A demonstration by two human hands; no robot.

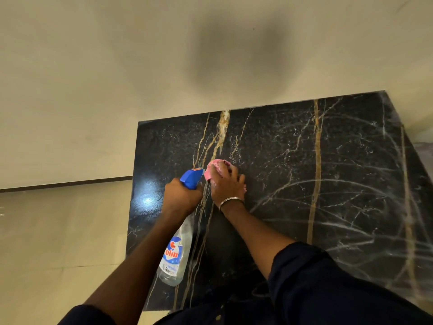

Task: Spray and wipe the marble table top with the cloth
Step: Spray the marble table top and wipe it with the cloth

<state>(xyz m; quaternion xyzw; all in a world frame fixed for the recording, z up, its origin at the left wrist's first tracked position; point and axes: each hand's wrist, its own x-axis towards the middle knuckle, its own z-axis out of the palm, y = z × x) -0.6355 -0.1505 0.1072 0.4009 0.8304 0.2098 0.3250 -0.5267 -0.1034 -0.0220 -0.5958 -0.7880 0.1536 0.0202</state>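
while the left hand (181,195) gripped a spray bottle (174,252), the right hand (226,184) pressed a pink cloth (214,168) onto the dark marble surface (328,160).
the left fingers were wrapped round the bottle's neck just under the blue spray head (191,178), whose nozzle sat just beside the cloth; the clear bottle body hung back along the forearm, over the surface's left part. the right fingers (232,171) were curled over the bunched cloth, holding it against the stone near the gold veins (222,127). a thin metal bangle (230,201) circled the right wrist and a dark sleeve (328,277) covered that forearm. pale smeared streaks (351,195) crossed the surface's right side.
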